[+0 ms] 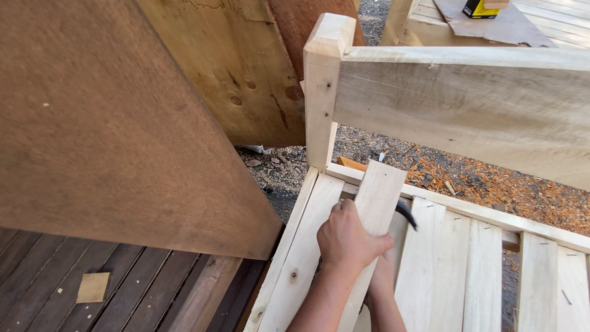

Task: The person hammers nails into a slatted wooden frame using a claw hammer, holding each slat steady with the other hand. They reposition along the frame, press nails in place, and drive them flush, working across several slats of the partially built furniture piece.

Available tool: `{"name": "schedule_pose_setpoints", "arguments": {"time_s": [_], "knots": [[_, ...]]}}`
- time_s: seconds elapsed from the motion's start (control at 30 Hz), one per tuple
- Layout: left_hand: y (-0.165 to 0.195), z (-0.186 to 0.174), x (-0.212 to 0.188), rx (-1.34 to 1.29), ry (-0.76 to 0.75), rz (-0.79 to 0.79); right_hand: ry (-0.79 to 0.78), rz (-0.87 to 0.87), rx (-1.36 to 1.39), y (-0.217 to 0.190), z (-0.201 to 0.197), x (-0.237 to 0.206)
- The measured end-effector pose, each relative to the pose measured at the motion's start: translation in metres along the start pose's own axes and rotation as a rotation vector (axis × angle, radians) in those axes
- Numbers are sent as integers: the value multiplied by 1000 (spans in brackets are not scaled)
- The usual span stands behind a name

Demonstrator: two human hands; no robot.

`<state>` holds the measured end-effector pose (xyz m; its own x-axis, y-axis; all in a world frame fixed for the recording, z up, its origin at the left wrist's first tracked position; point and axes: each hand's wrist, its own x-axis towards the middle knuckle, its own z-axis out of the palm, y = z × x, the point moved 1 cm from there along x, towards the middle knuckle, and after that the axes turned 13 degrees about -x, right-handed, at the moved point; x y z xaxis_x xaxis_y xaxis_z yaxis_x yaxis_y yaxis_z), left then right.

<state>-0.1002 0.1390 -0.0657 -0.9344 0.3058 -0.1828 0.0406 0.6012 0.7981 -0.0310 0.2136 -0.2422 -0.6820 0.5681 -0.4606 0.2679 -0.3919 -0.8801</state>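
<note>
Loose slat (pixel 378 197) = pale raw wood, short flat board, lying tilted over the seat frame (pixel 295 258) of the bench, upper end near the corner post (pixel 324 92), just below the back rail (pixel 461 104). It overlaps the fixed seat slats (pixel 433 270) rather than sitting flush between them.

Handling, our read: light, stiff, won't flex under hand load. Rough-sawn faces so grip is good, not slippery; splinter risk on edges. Not fragile, but thin enough to split near the ends if pried hard. Best hold is mid-length across the width, thumb on one edge, fingers on the other, which is roughly where we are now.

Left hand (pixel 349 237): closed over the slat's lower-mid section from the left edge, knuckles up, wrist straight, forearm coming in from bottom centre.

Right hand (pixel 382 280): mostly hidden under the slat and left forearm. A dark curved tool (pixel 405 214) pokes out on the slat's right side, looks like a hammer claw or pry bar. We can't tell for sure whether the right hand grips it, hand's closure not visible.

Sawdust and chips (pixel 479 178) on ground behind bench.
</note>
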Motion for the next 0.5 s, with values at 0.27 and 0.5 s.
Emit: {"name": "schedule_pose_setpoints", "arguments": {"time_s": [0.27, 0.5], "knots": [[1, -1, 0, 2, -18, 4, -149, -184, 455, 7, 28, 26], [0, 0, 2, 8, -24, 32, -109, -160, 321, 10, 21, 27]]}}
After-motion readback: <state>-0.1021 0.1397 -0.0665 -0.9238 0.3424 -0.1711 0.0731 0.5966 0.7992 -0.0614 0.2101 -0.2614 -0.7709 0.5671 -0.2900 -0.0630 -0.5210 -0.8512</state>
